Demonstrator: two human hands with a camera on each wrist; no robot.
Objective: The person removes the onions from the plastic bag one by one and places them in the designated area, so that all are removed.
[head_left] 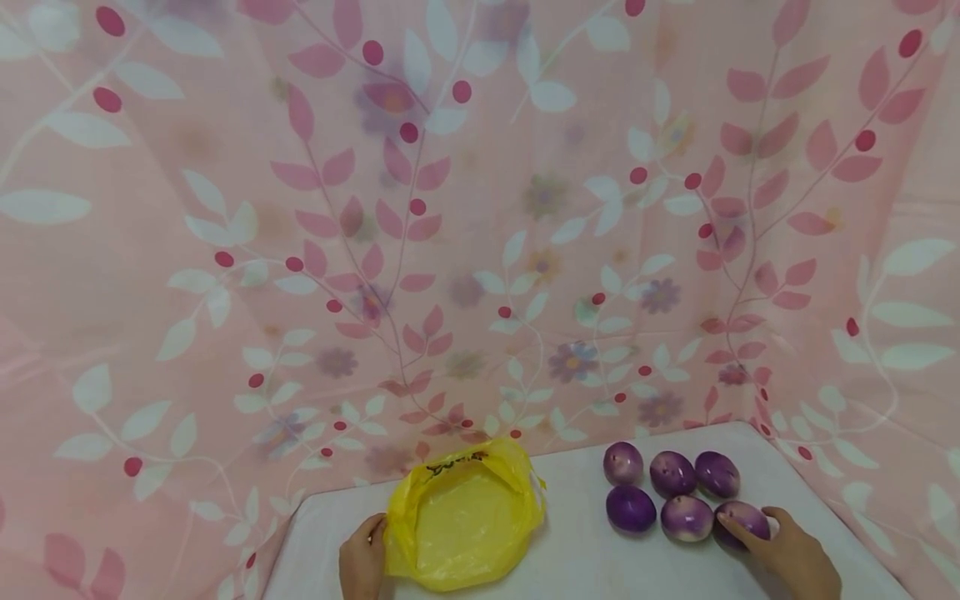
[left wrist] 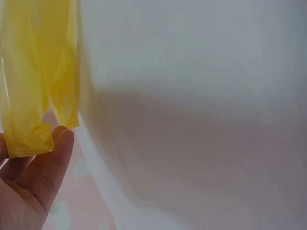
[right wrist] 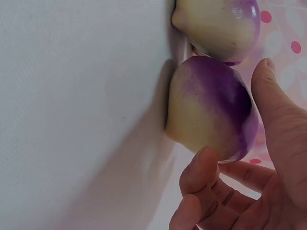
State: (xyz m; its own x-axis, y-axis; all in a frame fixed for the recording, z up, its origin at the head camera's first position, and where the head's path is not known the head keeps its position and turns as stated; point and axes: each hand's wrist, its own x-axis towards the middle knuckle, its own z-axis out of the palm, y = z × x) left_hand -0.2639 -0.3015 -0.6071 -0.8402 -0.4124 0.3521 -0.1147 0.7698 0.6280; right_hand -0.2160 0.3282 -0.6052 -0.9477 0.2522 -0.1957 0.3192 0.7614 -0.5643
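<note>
My left hand [head_left: 363,557] pinches the left edge of a yellow plastic bag [head_left: 401,546], whose wide mouth faces up toward the head camera. In the left wrist view the bag's folded edge [left wrist: 36,143] sits between thumb and fingers [left wrist: 55,163]. My right hand [head_left: 798,554] grips a purple-and-white turnip [head_left: 742,518] at the near right end of a group. The right wrist view shows this turnip [right wrist: 211,110] with fingertips [right wrist: 204,165] at its lower side and the thumb [right wrist: 271,91] along its other side. Its pale end lies against the white surface.
Several more turnips [head_left: 686,518] stand in two rows beside the held one, right of the bag. Bag and turnips rest on a white-covered table [head_left: 573,542]. Pink flowered cloth [head_left: 480,250] hangs behind the table and along its sides.
</note>
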